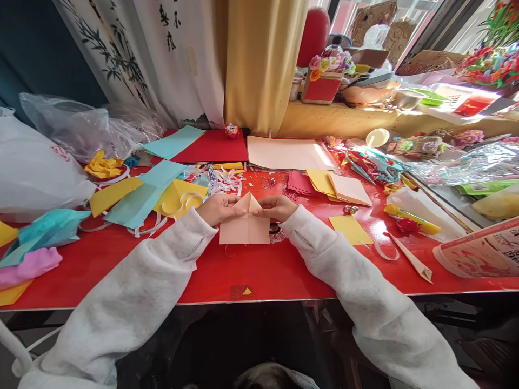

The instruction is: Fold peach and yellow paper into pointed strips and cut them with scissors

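Two hands, the left hand point(219, 209) and the right hand point(280, 207), pinched thin, matte peach paper point(245, 232) between thumbs and fingers, above the middle of the glossy red table point(292, 275). Curly white shreds point(227, 182) lay toward the table's back. Mostly open surface spread toward the table's front edge. The peach paper looked creased, pointed on top, straight-edged below.

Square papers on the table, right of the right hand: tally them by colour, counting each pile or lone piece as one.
Crimson: 1, the crimson pile.
Yellow: 2, the upper yellow piece and the lower yellow piece.
Peach: 1, the peach piece.
Total: 4.
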A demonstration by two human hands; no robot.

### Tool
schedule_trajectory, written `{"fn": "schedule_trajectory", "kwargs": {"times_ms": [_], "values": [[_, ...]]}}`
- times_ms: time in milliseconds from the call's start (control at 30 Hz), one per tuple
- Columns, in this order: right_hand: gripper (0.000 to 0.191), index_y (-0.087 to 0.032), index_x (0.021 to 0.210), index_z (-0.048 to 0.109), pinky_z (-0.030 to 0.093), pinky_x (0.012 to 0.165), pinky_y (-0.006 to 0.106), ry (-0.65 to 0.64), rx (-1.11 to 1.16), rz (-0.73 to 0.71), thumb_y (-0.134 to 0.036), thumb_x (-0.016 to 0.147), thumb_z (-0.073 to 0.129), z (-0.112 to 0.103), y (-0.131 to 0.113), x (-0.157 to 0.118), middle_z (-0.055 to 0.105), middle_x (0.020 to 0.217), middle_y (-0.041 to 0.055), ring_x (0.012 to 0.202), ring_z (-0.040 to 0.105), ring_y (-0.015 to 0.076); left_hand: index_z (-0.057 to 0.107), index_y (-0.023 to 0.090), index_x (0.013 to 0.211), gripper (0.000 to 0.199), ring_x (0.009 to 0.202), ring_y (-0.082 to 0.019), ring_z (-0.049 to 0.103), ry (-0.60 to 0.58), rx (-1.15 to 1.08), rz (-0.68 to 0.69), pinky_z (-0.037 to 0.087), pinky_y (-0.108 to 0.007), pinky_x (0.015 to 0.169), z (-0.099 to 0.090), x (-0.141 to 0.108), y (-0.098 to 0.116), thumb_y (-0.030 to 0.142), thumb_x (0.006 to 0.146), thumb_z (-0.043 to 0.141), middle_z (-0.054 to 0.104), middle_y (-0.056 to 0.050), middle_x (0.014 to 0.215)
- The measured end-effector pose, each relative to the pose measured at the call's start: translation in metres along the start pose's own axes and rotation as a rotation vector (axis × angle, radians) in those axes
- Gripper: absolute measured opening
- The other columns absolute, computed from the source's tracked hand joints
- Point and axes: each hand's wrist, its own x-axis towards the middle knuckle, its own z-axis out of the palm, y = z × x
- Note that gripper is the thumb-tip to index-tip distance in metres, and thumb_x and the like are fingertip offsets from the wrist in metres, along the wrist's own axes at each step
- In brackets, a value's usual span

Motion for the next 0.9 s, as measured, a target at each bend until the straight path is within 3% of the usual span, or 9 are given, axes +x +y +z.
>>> {"fn": "schedule_trajectory", "kwargs": {"times_ms": [167, 367, 633, 767, 900], "values": [[0.048, -0.012, 0.066, 0.065, 0.04, 0.04, 0.02, -0.015, 0.027, 0.064, -0.05, 0.04, 0.077, -0.001, 0.001, -0.001, 0.059, 0.055, -0.0002, 0.046, 0.053, 0.0093, 0.065, 0.013, 0.09, 0.048, 0.079, -0.021, 0.063, 0.034, -0.037, 0.014, 0.049, -0.03, 0.071, -0.001, 0.0, -0.001, 0.035, 0.049, 0.077, 0.069, -0.003, 0.079], [0.037, -0.013, 0.056, 0.06, 0.034, 0.034, 0.016, -0.063, -0.054, 0.121, -0.037, 0.037, 0.081, -0.003, 0.004, 0.003, 0.056, 0.049, -0.0028, 0.04, 0.047, 0.0055, 0.065, 0.014, 0.09, 0.044, 0.077, -0.02, 0.063, 0.019, -0.004, 0.024, 0.048, -0.03, 0.07, 0.003, -0.002, 0.0, 0.033, 0.051, 0.076, 0.068, -0.002, 0.078], [0.035, -0.013, 0.056, 0.056, 0.03, 0.033, 0.017, -0.058, -0.154, 0.097, -0.034, 0.042, 0.079, -0.004, 0.008, 0.006, 0.05, 0.045, -0.0049, 0.038, 0.042, 0.0044, 0.065, 0.014, 0.086, 0.039, 0.073, -0.019, 0.063, 0.017, 0.011, 0.025, 0.048, -0.03, 0.069, 0.003, -0.001, -0.002, 0.031, 0.052, 0.075, 0.068, -0.001, 0.076], [0.04, -0.013, 0.056, 0.051, 0.032, 0.036, 0.017, -0.039, -0.218, 0.057, -0.034, 0.04, 0.08, -0.004, 0.011, 0.009, 0.051, 0.047, -0.0053, 0.04, 0.045, 0.0053, 0.064, 0.014, 0.084, 0.039, 0.073, -0.02, 0.063, 0.018, 0.029, 0.011, 0.048, -0.031, 0.068, 0.004, 0.0, -0.003, 0.032, 0.051, 0.075, 0.067, -0.001, 0.073], [0.046, -0.014, 0.064, 0.051, 0.041, 0.044, 0.019, -0.009, -0.146, -0.016, -0.037, 0.038, 0.081, -0.001, 0.009, 0.007, 0.059, 0.057, -0.0033, 0.051, 0.055, 0.009, 0.063, 0.014, 0.084, 0.04, 0.073, -0.02, 0.063, 0.047, 0.072, 0.054, 0.048, -0.029, 0.066, 0.001, 0.003, -0.006, 0.037, 0.053, 0.074, 0.067, -0.001, 0.073]]}}
